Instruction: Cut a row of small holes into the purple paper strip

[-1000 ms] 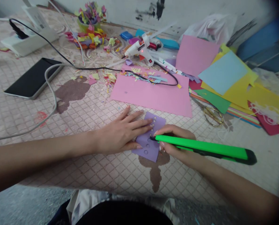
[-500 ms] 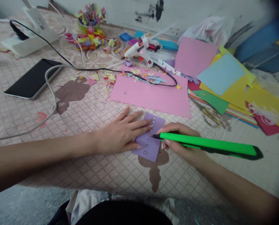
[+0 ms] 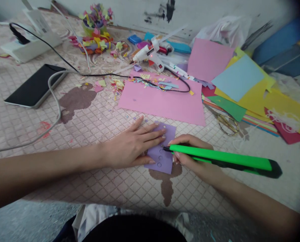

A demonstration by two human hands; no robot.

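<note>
On the cloth (image 3: 109,185), purple card (image 3: 166,166) is pinned, long axis approx. near-to-far, under spread L hand (image 3: 128,147), while green cutter (image 3: 220,157) is gripped in R hand (image 3: 197,167) opposite, tip prob. touching card.

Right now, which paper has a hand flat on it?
The small purple sheet, under the left hand. It has little circles in a row. The big pink sheet and light blue one have no hand on them.
</note>
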